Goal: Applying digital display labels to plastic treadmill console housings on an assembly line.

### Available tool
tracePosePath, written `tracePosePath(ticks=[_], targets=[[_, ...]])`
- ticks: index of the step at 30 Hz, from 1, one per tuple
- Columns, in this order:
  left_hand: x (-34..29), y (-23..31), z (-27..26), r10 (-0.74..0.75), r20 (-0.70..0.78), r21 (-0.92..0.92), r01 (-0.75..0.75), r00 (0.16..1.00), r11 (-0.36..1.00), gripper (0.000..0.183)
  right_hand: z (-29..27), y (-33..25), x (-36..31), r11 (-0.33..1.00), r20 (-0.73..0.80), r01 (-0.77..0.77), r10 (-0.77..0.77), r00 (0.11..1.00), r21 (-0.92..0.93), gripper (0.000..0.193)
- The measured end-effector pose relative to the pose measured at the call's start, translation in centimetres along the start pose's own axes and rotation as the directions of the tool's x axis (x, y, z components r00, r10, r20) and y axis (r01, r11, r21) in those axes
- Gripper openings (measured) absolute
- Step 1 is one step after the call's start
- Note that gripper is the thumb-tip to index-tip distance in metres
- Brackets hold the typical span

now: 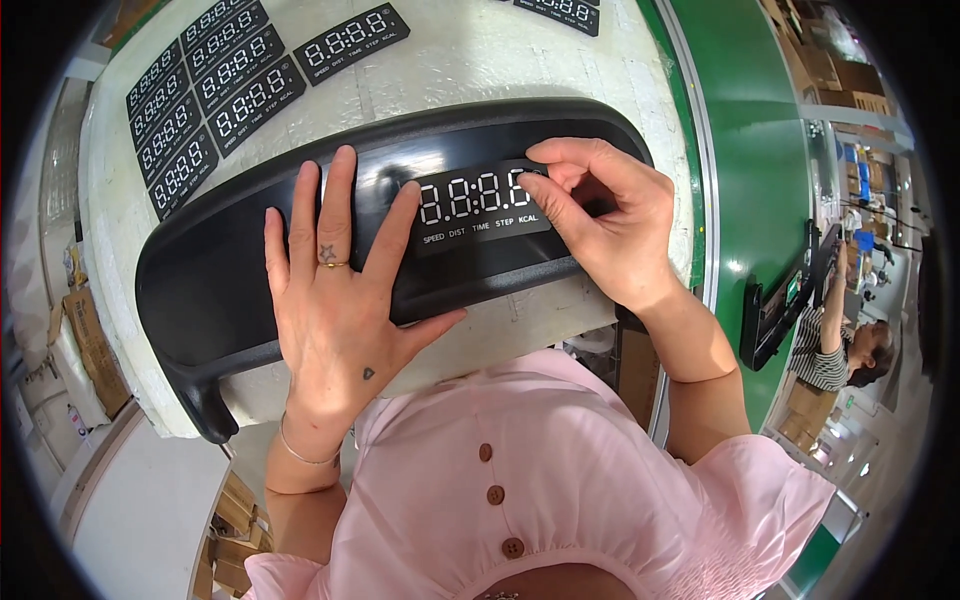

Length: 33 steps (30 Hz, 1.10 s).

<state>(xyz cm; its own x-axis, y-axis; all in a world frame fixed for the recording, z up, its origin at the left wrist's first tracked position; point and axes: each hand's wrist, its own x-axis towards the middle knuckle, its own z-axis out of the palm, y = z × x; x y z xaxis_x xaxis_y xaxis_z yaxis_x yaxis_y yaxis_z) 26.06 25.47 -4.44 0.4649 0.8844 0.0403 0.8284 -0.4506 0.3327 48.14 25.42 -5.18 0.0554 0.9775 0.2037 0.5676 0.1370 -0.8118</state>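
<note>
A long black plastic console housing (210, 280) with rounded ends lies across the worktable in front of me. On its glossy face sits a dark rectangular display sticker (482, 222) with white digit segments and small white lettering. My left hand (335, 310) rests spread out on the housing, its index fingertip touching the sticker's left end. At the opposite end, my right hand (625, 225) has thumb and index finger curled together at the sticker's upper right corner. The fingers partly cover that corner, and whether it is lifted is hard to see.
Several similar display stickers (255, 105) lie in rows at the table's far left, with one (556, 14) at the far edge. The worktable (450, 70) has a pale wrapped surface. Right of it runs a green surface (730, 130), where another person (835, 345) handles a black housing (785, 300).
</note>
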Motion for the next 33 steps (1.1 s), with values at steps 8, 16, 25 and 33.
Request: tracePosePath(ticks=[8,16,25,33], targets=[[0.1,0.0,0.1,0.003,0.004,-0.014,-0.003,1.0,1.0,0.095,0.1,0.0,0.1,0.999,-0.009,-0.018,0.018,1.0,-0.03,0.02],[0.1,-0.1,0.0,0.001,0.014,-0.009,-0.001,1.0,1.0,0.094,0.2,-0.1,0.1,1.0,-0.038,-0.004,0.004,0.999,-0.021,0.021],[0.1,-0.1,-0.1,-0.01,0.053,0.014,0.009,0.999,1.0,0.095,0.4,-0.4,0.2,0.996,-0.033,-0.015,0.013,0.999,-0.084,0.017],[0.2,0.0,-0.1,-0.006,0.049,0.005,0.006,0.999,1.0,0.093,-0.8,-1.8,1.4,0.952,0.131,-0.03,0.073,0.989,-0.306,0.026]])
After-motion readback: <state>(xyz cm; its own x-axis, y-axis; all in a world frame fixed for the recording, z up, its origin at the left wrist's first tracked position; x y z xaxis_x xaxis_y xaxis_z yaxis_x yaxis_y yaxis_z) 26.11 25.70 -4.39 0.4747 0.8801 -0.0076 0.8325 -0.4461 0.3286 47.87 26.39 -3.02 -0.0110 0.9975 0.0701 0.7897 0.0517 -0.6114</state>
